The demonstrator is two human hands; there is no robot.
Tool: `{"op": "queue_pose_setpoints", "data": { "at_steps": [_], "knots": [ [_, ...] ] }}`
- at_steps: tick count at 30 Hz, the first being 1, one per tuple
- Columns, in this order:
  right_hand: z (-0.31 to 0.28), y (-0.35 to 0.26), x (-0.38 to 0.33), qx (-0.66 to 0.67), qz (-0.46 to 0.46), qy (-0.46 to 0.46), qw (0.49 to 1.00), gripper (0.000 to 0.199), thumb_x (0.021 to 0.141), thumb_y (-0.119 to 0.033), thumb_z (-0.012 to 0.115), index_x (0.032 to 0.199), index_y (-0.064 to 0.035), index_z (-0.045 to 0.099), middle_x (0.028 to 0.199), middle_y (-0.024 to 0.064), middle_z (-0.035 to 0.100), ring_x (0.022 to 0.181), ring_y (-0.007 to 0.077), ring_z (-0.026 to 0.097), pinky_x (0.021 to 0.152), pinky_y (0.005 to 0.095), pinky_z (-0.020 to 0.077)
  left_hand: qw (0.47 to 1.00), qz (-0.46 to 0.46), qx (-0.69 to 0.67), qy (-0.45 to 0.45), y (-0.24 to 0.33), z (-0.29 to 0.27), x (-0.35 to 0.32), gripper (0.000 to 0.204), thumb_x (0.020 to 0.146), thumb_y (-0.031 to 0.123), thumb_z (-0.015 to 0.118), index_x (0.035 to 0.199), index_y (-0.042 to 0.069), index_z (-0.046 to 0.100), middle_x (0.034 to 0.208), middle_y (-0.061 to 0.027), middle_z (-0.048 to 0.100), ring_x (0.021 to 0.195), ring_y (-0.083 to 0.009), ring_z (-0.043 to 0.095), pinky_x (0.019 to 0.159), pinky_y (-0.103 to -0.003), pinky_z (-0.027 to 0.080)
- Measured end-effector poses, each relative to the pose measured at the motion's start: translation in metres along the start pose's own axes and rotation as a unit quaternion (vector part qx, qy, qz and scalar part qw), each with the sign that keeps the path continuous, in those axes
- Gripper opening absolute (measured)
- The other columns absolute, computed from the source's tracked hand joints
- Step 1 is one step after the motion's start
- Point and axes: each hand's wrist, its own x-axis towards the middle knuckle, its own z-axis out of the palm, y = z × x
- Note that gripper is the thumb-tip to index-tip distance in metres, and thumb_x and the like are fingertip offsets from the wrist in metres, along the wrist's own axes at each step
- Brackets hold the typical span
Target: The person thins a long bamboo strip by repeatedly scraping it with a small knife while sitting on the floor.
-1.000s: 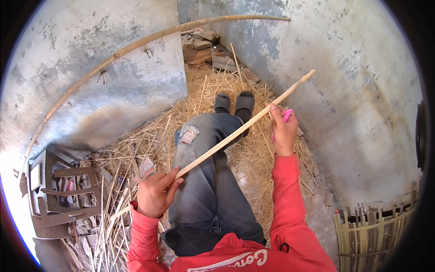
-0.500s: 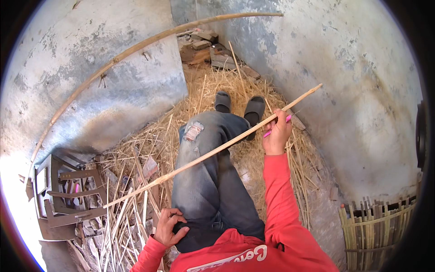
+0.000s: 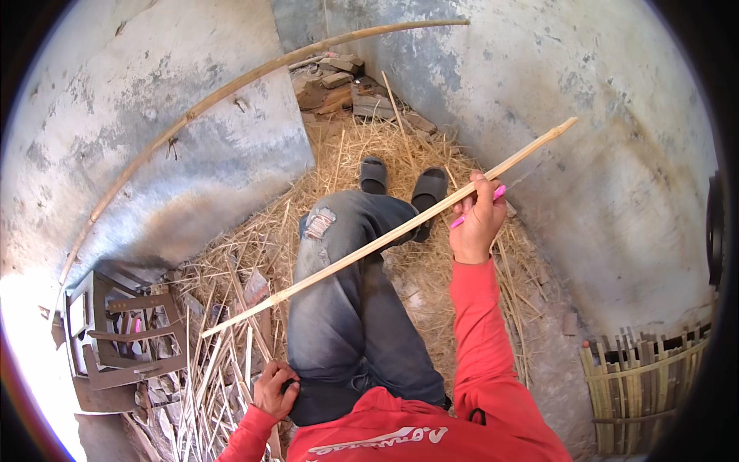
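Note:
A long pale bamboo strip (image 3: 369,246) slants over my lap, its far end raised to the right, its near end over the loose strips at left. My right hand (image 3: 476,227) is closed on it near the upper end. The same hand also holds a pink-handled tool (image 3: 499,192); a thin blade-like tip shows faintly beyond the fingers. My left hand (image 3: 275,390) rests low beside my left thigh, at the edge of a black cloth (image 3: 327,399). Its fingers are curled, with something dark between finger and thumb that I cannot make out.
Loose strips (image 3: 219,385) and shavings (image 3: 254,231) litter the floor. A brown wooden frame-like piece (image 3: 135,339) stands at left. A long curved pole (image 3: 188,115) leans along the wall. Bricks (image 3: 339,77) lie in the corner, a slatted bamboo basket (image 3: 639,393) at right.
My right hand has moved slightly right, drawing the bamboo strip up and to the right with it. My left hand's fingers have curled in, and the hand has shifted a little lower and left.

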Motion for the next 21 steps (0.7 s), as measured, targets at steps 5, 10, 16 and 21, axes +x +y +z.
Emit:
{"op": "queue_pose_setpoints", "data": {
  "at_steps": [5, 10, 16, 21],
  "knots": [
    [-0.016, 0.027, 0.001, 0.024, 0.016, 0.009, 1.0, 0.012, 0.098, -0.007, 0.066, 0.088, -0.0043, 0.061, 0.065, -0.0014, 0.054, 0.052, 0.0053, 0.045, 0.049, 0.0234, 0.0392, 0.89, 0.22, 0.144, 0.372, 0.002, -0.023, 0.057, 0.025, 0.086, 0.027, 0.07, 0.094, 0.007, 0.057, 0.115, -0.0161, 0.055, 0.106, -0.0347, 0.056, 0.091, -0.05, 0.046],
    [-0.03, 0.051, -0.006, -0.019, -0.003, 0.002, 1.0, 0.019, 0.098, -0.008, 0.068, 0.082, -0.007, 0.058, 0.072, 0.003, 0.062, 0.056, 0.0063, 0.05, 0.051, 0.0241, 0.0428, 0.958, 0.162, 0.173, 0.163, 0.059, -0.063, 0.125, 0.04, 0.092, 0.039, 0.072, 0.102, 0.001, 0.063, 0.1, -0.0201, 0.065, 0.092, -0.0364, 0.064, 0.082, -0.048, 0.049],
    [-0.048, 0.015, 0.011, -0.447, -0.055, -0.117, 0.885, 0.048, 0.108, -0.042, 0.053, 0.086, 0.0007, 0.061, 0.067, 0.0077, 0.063, 0.064, 0.0143, 0.062, 0.064, 0.0312, 0.0472, 0.988, -0.011, 0.156, -0.01, 0.051, -0.055, 0.125, 0.033, 0.09, 0.031, 0.079, 0.087, 0.001, 0.066, 0.061, -0.0154, 0.061, 0.053, -0.0326, 0.063, 0.053, -0.04, 0.047],
    [-0.062, 0.002, 0.058, -0.416, -0.044, -0.122, 0.9, 0.05, 0.108, -0.045, 0.052, 0.087, -0.0012, 0.065, 0.067, 0.0051, 0.061, 0.063, 0.0161, 0.062, 0.063, 0.0312, 0.0466, 0.997, -0.04, 0.041, 0.052, 0.05, -0.055, 0.13, 0.028, 0.086, 0.018, 0.082, 0.089, 0.0, 0.061, 0.065, -0.0082, 0.062, 0.058, -0.0145, 0.055, 0.056, -0.031, 0.044]
  ]
}}
